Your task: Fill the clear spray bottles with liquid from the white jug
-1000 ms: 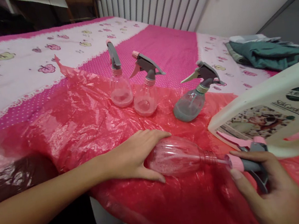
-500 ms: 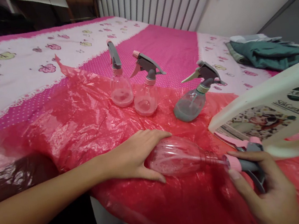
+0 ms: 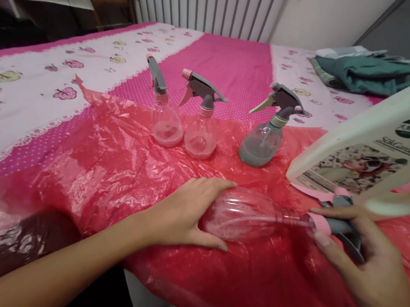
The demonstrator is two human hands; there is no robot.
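A clear spray bottle body [image 3: 245, 214] lies on its side on the red plastic sheet, its threaded neck pointing right. Around its base end, my left hand [image 3: 187, 217] is wrapped, thumb and fingers on either side. The grey and pink trigger sprayer head [image 3: 335, 226] is held in my right hand [image 3: 374, 256]. Its thin tube runs into the bottle's neck, while a small gap separates the pink collar from the neck's threads.
Two pink-collared spray bottles [image 3: 201, 138] [image 3: 166, 126] stand behind, with a grey-liquid one [image 3: 261, 142] tilted to their right. A large white jug [image 3: 372, 138] lies at right. Folded clothes [image 3: 370, 70] rest on the flowered bedspread [image 3: 237, 61].
The sprayer head in my right hand has turned a little, its nozzle shifting slightly left. My left hand and the bottle body hold still.
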